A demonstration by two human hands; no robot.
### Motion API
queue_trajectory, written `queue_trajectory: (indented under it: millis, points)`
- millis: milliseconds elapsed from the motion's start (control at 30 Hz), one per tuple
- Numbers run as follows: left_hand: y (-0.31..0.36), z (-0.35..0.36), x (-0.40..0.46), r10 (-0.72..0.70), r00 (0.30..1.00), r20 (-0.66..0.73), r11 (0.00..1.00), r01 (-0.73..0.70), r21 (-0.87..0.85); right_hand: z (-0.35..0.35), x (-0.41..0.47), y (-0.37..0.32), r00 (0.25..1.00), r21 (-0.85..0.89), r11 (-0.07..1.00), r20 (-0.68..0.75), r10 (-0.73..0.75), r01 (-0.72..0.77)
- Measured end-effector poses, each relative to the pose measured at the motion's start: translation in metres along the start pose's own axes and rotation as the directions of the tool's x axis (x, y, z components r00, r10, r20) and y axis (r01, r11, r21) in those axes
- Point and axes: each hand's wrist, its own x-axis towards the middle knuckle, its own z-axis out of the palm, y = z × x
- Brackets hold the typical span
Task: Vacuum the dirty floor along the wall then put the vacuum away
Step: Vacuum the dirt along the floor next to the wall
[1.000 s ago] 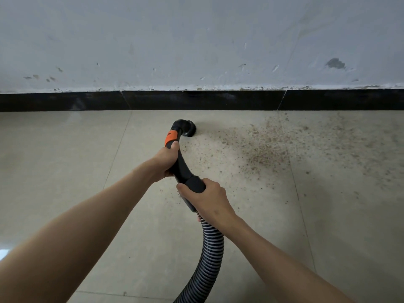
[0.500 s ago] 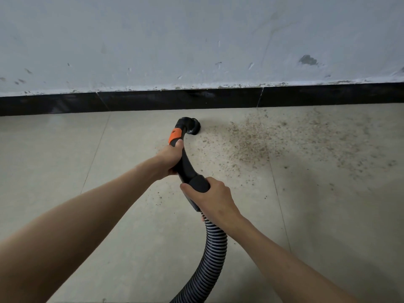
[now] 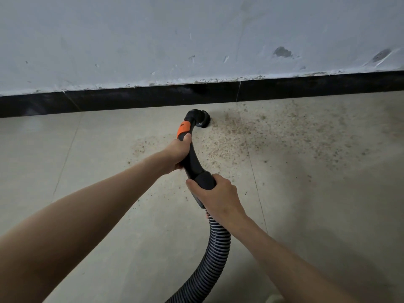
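Tile floor [image 3: 87,171] by the wall's black skirting [image 3: 131,99] is only partly done: nozzle [image 3: 202,121] sits at the grit's [image 3: 284,132] left edge, plenty left rightward. Both my hands, left [image 3: 177,153] and right [image 3: 218,196], wrap the vacuum handle [image 3: 194,162]. Putting away comes later.

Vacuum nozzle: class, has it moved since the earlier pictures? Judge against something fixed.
Yes. The vacuum nozzle has shifted right along the wall, closer to the pale joint in the black skirting, into the thicker dirt.
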Motion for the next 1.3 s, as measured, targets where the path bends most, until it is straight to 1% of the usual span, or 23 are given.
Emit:
queue_trajectory:
  millis: [233,367,567,667,733,800,900,1000,1167,1300]
  points:
    - [0.006,0.018,0.009,0.035,0.999,0.034,0.998,-0.037,0.042,-0.009,0.004,0.011,1.000,0.035,0.999,-0.029,-0.011,0.012]
    - [0.012,0.024,0.014,0.063,0.998,0.031,0.997,-0.064,0.047,-0.013,0.011,0.011,0.999,0.071,0.997,-0.033,0.006,-0.004]
    - [0.018,0.012,0.018,0.056,0.998,-0.003,0.996,-0.056,0.063,-0.004,0.022,0.002,1.000,0.113,0.994,0.000,0.004,-0.004]
    - [0.015,-0.006,0.019,0.044,0.998,-0.041,0.999,-0.043,0.030,0.006,0.026,-0.005,0.999,0.123,0.992,0.037,-0.024,0.019]
    - [0.009,-0.023,0.019,0.028,0.997,-0.072,1.000,-0.028,0.000,0.015,0.028,-0.012,0.996,0.095,0.995,0.075,-0.049,0.042]
    - [0.002,-0.042,0.016,0.004,0.994,-0.105,0.999,-0.008,-0.035,0.027,0.031,-0.020,0.991,0.056,0.997,0.119,-0.062,0.055]
    - [-0.010,-0.073,0.007,-0.031,0.986,-0.162,0.995,0.015,-0.098,0.048,0.031,-0.034,0.978,0.047,0.998,0.199,-0.058,0.049]
    - [-0.025,-0.104,-0.007,-0.051,0.976,-0.211,0.989,0.020,-0.147,0.074,0.023,-0.049,0.959,0.018,0.997,0.274,-0.076,0.074]
    - [-0.055,-0.148,-0.030,-0.092,0.961,-0.259,0.974,0.033,-0.225,0.114,0.003,-0.061,0.929,-0.002,0.997,0.361,-0.076,0.082]
    - [-0.081,-0.161,-0.045,-0.132,0.956,-0.263,0.961,0.058,-0.271,0.126,-0.017,-0.058,0.911,-0.036,0.992,0.401,-0.095,0.119]
